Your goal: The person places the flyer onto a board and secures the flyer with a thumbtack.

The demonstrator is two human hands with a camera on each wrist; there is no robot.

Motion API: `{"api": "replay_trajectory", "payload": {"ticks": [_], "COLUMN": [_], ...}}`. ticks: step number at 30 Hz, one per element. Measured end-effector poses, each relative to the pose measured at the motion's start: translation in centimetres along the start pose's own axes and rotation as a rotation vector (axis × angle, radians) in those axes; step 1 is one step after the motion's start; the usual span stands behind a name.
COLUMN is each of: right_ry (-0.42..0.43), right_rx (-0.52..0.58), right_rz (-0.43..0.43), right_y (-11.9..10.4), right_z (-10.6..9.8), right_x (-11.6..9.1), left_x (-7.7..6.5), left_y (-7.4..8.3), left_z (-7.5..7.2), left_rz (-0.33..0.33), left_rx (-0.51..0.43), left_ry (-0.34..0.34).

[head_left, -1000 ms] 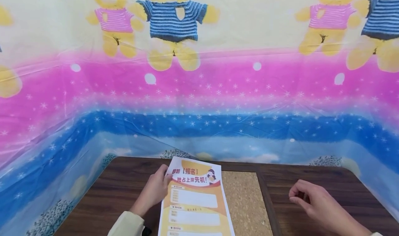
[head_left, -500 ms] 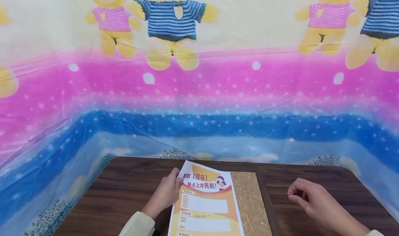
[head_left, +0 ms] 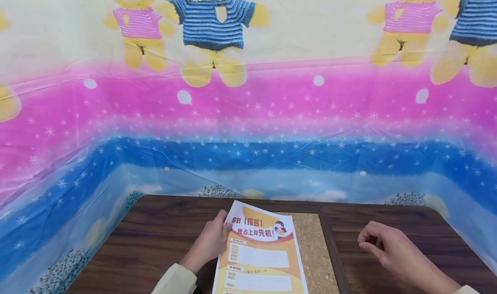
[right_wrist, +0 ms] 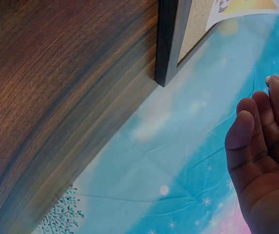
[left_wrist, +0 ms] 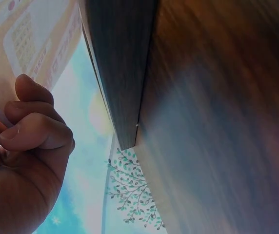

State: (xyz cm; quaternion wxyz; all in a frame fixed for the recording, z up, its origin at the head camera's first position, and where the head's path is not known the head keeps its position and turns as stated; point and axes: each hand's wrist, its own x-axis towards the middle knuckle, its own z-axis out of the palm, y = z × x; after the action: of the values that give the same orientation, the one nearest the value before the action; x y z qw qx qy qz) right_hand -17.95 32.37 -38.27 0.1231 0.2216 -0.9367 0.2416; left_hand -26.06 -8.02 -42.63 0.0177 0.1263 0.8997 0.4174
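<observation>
My left hand (head_left: 210, 240) pinches the upper left edge of a printed paper flyer (head_left: 259, 253), orange and white with red lettering and form boxes. In the left wrist view, the fingers of that hand (left_wrist: 32, 131) curl against the thumb with the flyer's (left_wrist: 8, 53) edge between them. Behind the flyer is a cork board (head_left: 310, 246) in a dark wooden frame, its right part showing. Off to the right of the frame, my right hand (head_left: 396, 253) hovers with loosely bent fingers. Nothing is plainly visible in its grasp, in the right wrist view (right_wrist: 264, 146) either.
A dark wood-grain table (head_left: 155, 242) lies beneath everything. The board's frame (head_left: 335, 251) forms a raised edge between the flyer and my right hand. A patterned cloth (head_left: 248, 113) with bears and snowflakes hangs behind the table.
My left hand has shifted right and slightly nearer with the flyer, covering more of the cork board. The right hand has barely moved.
</observation>
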Motion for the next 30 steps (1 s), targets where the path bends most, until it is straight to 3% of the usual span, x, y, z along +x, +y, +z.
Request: {"api": "replay_trajectory", "payload": {"ticks": [16,21,30], "right_ry": [-0.018,-0.003,-0.014], "right_rx": [0.012,0.002,0.014], "right_rz": [0.001,-0.024,-0.056], "right_y": [-0.1,-0.1,-0.2], "right_z": [-0.1,0.0,0.6], "right_x": [-0.1,0.0,0.5], "left_x": [0.1,0.2,0.5], "left_y": [0.7,0.9,1.3], "left_z": [1.0,1.8,3.1], "left_rz": [-0.075,-0.067,-0.059], "left_rx": [-0.023,0.014,0.164], "left_ry": [-0.027,-0.025,-0.011]}}
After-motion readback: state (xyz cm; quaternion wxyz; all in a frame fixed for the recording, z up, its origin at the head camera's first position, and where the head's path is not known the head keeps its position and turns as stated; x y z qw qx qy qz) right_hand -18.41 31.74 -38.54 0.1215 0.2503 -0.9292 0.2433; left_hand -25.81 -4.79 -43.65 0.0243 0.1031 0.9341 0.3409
